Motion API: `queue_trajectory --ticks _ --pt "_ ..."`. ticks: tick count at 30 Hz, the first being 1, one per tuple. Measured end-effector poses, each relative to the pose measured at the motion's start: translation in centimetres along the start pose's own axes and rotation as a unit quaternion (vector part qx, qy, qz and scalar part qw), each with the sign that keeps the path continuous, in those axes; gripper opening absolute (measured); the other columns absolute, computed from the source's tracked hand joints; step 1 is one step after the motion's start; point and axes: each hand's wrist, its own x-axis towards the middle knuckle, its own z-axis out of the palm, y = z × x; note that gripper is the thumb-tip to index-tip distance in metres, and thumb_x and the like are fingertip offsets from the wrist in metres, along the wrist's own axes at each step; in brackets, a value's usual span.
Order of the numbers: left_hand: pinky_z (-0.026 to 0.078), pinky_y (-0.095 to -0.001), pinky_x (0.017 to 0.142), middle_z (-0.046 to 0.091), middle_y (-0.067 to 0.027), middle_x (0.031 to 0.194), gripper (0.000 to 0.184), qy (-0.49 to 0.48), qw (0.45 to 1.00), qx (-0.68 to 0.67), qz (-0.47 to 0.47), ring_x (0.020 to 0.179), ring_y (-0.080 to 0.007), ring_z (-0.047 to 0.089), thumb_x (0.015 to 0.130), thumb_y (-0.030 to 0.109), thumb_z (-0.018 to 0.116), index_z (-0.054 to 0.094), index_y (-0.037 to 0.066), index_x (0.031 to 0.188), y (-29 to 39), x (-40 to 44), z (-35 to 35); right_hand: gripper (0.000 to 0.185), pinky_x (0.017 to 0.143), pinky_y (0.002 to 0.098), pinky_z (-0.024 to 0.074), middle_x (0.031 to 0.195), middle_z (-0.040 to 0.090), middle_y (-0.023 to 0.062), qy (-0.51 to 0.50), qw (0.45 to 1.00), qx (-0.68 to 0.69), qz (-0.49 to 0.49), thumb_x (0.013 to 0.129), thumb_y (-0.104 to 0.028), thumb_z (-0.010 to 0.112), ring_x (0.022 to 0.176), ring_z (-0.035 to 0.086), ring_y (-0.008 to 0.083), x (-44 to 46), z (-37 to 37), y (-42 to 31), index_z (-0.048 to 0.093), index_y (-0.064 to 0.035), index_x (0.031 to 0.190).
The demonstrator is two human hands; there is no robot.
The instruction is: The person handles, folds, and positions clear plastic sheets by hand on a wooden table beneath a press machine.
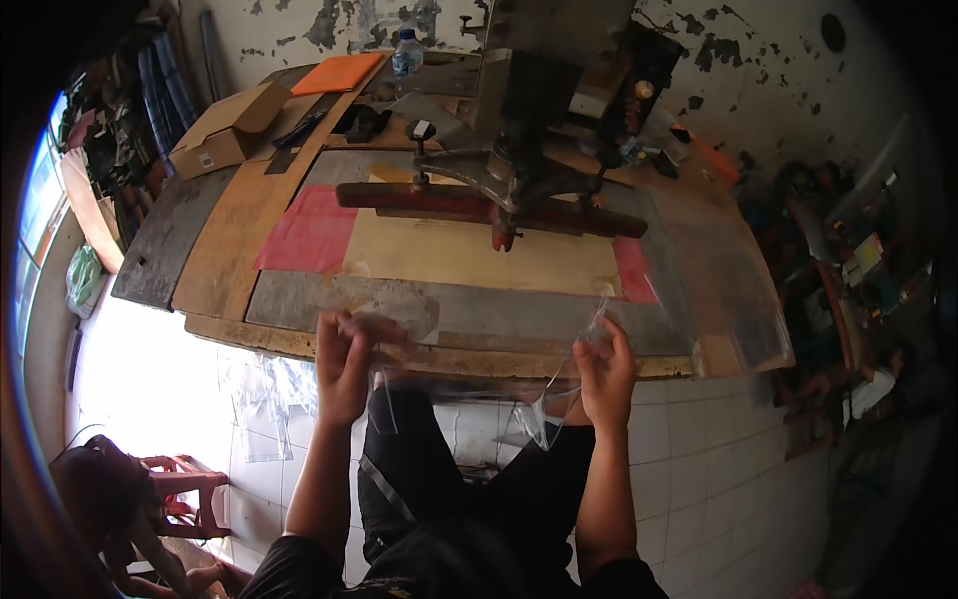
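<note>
A thin clear plastic sheet (540, 417) stretches between my two hands, in front of the machine table and above my lap. Its creased lower edges catch the light. My right hand (607, 371) is closed in a pinch on the sheet's right side. On the other side, my left hand (344, 364) has its fingers bent around the sheet's left part, blurred by motion. Past my hands stands a press machine with a dark red bar (439, 204) over a yellow sheet (479, 256) taped down with pink-red pieces (307, 230).
A cardboard box (225, 128), an orange sheet (337, 74) and a water bottle (407, 55) sit at the back left of the table. Clear plastic scraps (269, 399) hang under the front edge. A red stool (190, 489) and a person (110, 509) are at lower left.
</note>
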Motion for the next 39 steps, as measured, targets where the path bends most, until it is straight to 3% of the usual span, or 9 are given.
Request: queue_trajectory --ticks 2,7,12,16,21,29,31,34,39 --pt "0.062 -0.0445 0.074 0.064 -0.0229 0.108 0.044 -0.086 0.992 -0.086 -0.023 0.101 -0.0391 0.071 0.107 0.05 0.054 0.047 0.007 0.116 0.0 -2.2 -1.6 0.059 0.085 0.0252 0.0516 0.086 0.073 0.0025 -0.042 0.981 0.122 0.147 0.094 -0.02 0.082 0.093 0.07 0.0115 -1.7 -1.0 -2.2 0.056 -0.0016 0.143" --pt "0.056 -0.0553 0.101 0.056 -0.0339 0.134 0.085 -0.373 0.832 -0.374 -0.172 0.131 -0.0439 0.056 0.099 0.079 0.04 0.059 -0.001 0.121 1.7 -3.0 -4.7 0.071 0.095 0.03 0.0554 0.11 0.077 0.0109 -0.109 0.933 0.342 0.021 0.087 -0.004 0.086 0.112 0.072 0.0175 -3.6 -2.5 -4.5 0.051 0.0028 0.148" --pt "0.049 -0.039 0.109 0.052 -0.0172 0.151 0.056 -0.383 0.897 0.042 -0.214 0.132 -0.0269 0.058 0.105 0.027 0.066 0.047 0.0 0.15 4.6 -2.4 0.4 0.065 0.083 0.0284 0.0577 0.109 0.078 0.0108 -0.209 0.945 0.247 -0.049 0.081 0.005 0.082 0.087 0.074 0.0145 -3.2 -3.8 -6.7 0.062 -0.0028 0.142" --pt "0.051 -0.0366 0.104 0.067 -0.0108 0.131 0.052 -0.391 0.89 0.213 -0.096 0.124 -0.02 0.063 0.101 0.028 0.074 0.057 0.003 0.144 6.8 -1.3 5.2 0.064 0.073 0.0332 0.0559 0.105 0.078 0.0075 -0.299 0.931 0.048 -0.204 0.082 0.009 0.077 0.069 0.065 0.0175 -2.6 -3.6 -10.6 0.065 -0.0075 0.143" --pt "0.057 -0.0275 0.073 0.077 -0.0088 0.093 0.009 -0.235 0.954 0.187 0.009 0.076 -0.0161 0.072 0.097 0.008 0.076 0.073 0.0 0.101 3.7 -2.2 6.5 0.046 0.074 0.0317 0.0603 0.103 0.077 0.0116 -0.204 0.974 0.049 -0.088 0.086 0.004 0.08 0.086 0.075 0.0178 -3.3 -4.4 -10.8 0.069 -0.0025 0.131" --pt "0.059 -0.0371 0.087 0.07 -0.0147 0.108 0.015 -0.043 0.995 -0.027 -0.081 0.098 -0.0204 0.072 0.113 0.018 0.049 0.047 0.006 0.121 -0.2 -4.7 6.7 0.031 0.084 0.0365 0.0589 0.102 0.076 0.0081 -0.089 0.938 -0.191 -0.274 0.087 -0.002 0.08 0.096 0.072 0.0203 -2.4 -5.7 -12.0 0.073 -0.0056 0.117" --pt "0.06 -0.0348 0.083 0.071 -0.0161 0.108 0.019 0.026 0.995 -0.039 -0.09 0.098 -0.0219 0.073 0.114 0.024 0.048 0.047 0.007 0.122 0.9 -3.9 6.7 0.026 0.085 0.0384 0.056 0.103 0.076 0.0054 -0.008 0.937 -0.15 -0.316 0.085 -0.008 0.082 0.098 0.069 0.0213 -5.0 -5.2 -13.5 0.075 -0.0096 0.11" --pt "0.061 -0.033 0.081 0.071 -0.0182 0.111 0.022 0.099 0.989 -0.053 -0.096 0.1 -0.0241 0.073 0.115 0.028 0.046 0.046 0.007 0.123 4.4 -2.6 7.3 0.015 0.073 0.0314 0.0526 0.094 0.076 0.0028 -0.187 0.92 0.096 -0.331 0.093 -0.024 0.079 0.076 0.074 0.0179 -9.7 -3.6 -12.9 0.074 -0.0102 0.096" --pt "0.061 -0.0321 0.077 0.067 -0.0221 0.125 0.031 0.124 0.99 -0.051 -0.051 0.104 -0.027 0.073 0.116 0.035 0.04 0.047 0.007 0.129 4.9 -1.3 5.8 0.031 0.077 0.0356 0.0562 0.104 0.077 0.0109 -0.396 0.91 0.056 0.106 0.101 -0.025 0.073 0.092 0.075 0.0245 -14.8 0.5 -3.3 0.069 -0.0001 0.119"
